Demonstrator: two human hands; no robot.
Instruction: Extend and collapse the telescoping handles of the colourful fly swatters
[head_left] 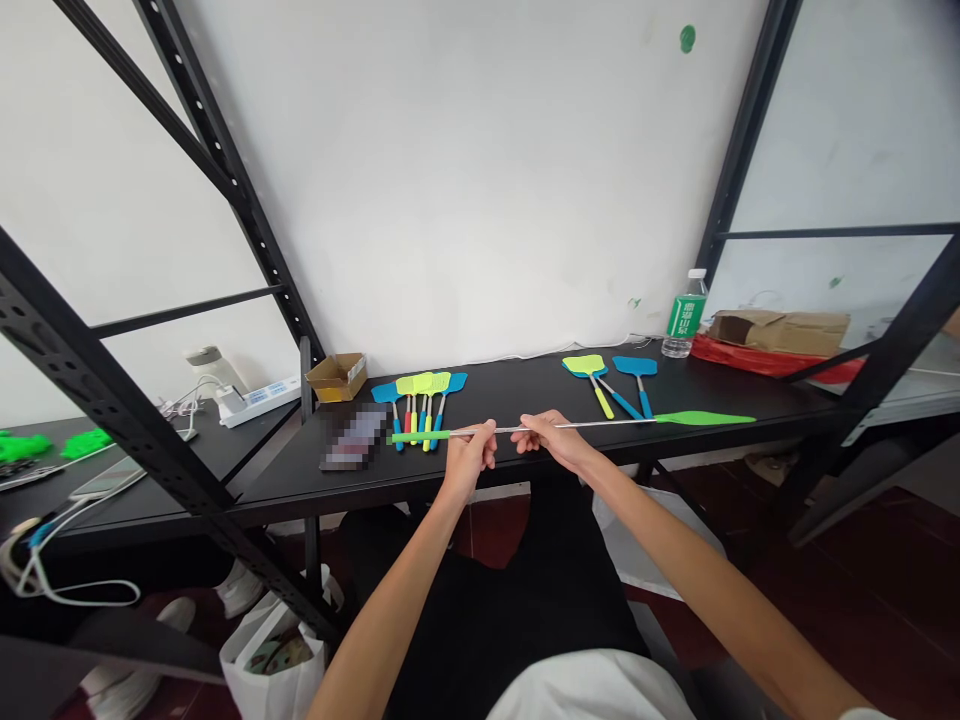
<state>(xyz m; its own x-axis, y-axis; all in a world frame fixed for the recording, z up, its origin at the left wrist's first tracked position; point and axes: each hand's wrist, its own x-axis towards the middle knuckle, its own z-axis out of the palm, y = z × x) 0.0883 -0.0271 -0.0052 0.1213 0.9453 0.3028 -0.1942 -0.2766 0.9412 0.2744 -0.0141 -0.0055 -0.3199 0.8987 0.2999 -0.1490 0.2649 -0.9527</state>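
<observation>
- Green swatter (589,424): nearly level over the tabletop (517,392), across my front.
- My left hand (470,456) pinches the rod near the handle (420,436); right hand (551,438) pinches farther along.
- Looks light, rod probably stiff, slick; head (705,418) likely bendy. Best held by handle or rod.

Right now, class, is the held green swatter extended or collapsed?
Extended: its long silver rod shows between the green handle and green paddle.
</observation>
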